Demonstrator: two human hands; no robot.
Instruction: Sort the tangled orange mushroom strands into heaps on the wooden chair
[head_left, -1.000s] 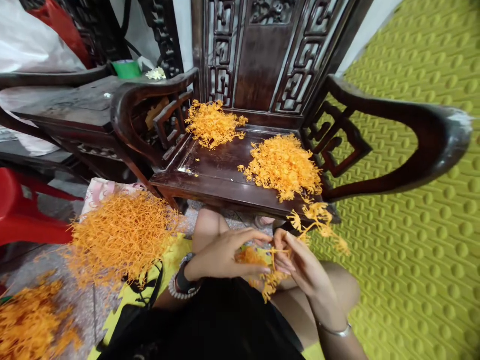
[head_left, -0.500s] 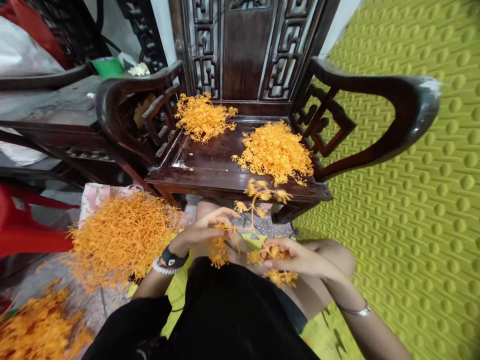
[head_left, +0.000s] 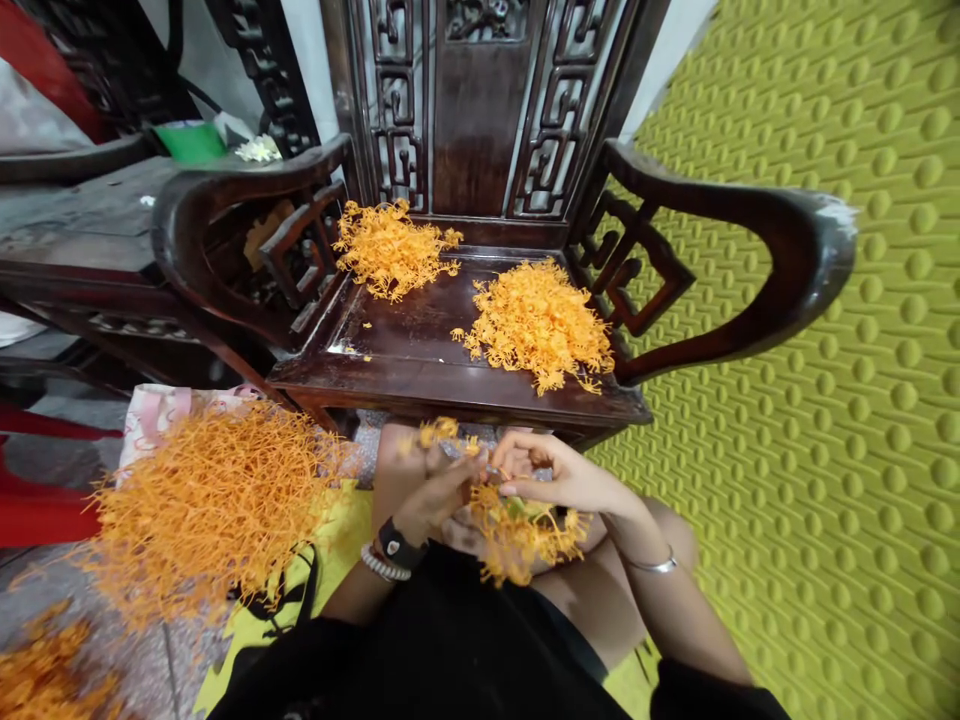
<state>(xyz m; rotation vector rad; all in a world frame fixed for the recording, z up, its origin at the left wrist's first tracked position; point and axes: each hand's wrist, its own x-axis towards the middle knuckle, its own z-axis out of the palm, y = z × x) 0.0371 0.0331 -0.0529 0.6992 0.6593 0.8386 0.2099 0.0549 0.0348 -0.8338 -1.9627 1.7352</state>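
Above my lap, my left hand (head_left: 433, 492) and my right hand (head_left: 556, 472) meet over a clump of orange plastic sprigs (head_left: 525, 535). Both hands pinch thin orange stems, with small orange tufts (head_left: 439, 432) sticking up between them. The left wrist carries a dark watch and a bead bracelet, the right wrist a thin bangle. Just beyond my knees stands a dark carved wooden armchair (head_left: 420, 380). Its seat holds a large orange heap (head_left: 541, 322) on the right and a smaller heap (head_left: 390, 248) at the back left.
A big loose pile of orange stems (head_left: 210, 500) lies on the floor to my left, with more orange pieces (head_left: 45, 675) at the bottom left corner. A dark low table (head_left: 82, 215) with a green cup stands at left. Green bumpy matting (head_left: 862, 480) covers the floor to the right.
A long branching orange sprig held up toward the chair's edge has come down to my lap. Both hands have closed in together over the clump.
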